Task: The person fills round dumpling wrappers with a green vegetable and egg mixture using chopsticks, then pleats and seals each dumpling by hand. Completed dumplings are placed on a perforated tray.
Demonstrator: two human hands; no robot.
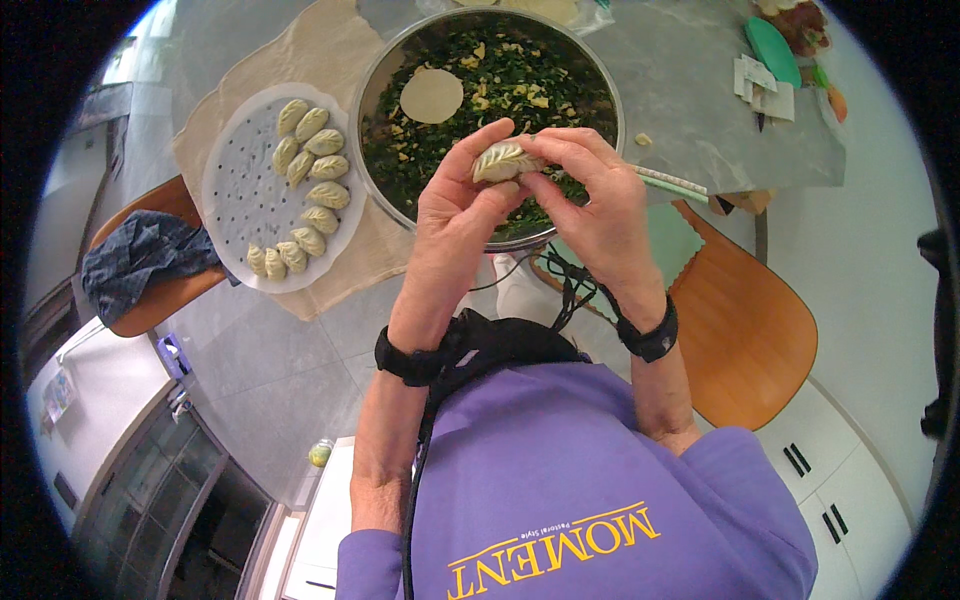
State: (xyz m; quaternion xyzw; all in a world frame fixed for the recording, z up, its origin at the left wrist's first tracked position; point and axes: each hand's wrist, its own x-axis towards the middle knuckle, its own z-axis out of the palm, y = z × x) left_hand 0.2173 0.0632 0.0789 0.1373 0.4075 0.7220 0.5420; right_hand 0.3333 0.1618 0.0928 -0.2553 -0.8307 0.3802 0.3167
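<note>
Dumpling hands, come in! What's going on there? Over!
Left hand and right hand: both gripping one pleated dumpling. Dumpling over the metal bowl of green filling. Round wrapper lying on filling; nothing seen blocking the hands.

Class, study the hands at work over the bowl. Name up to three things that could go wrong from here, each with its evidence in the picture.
The dumpling, held between the left hand and right hand above the bowl, might slip into the filling.
The wrapper lies right on the filling, so it could turn damp and tear when lifted.
Some finished pieces on the tray touch and may stick together.
</note>
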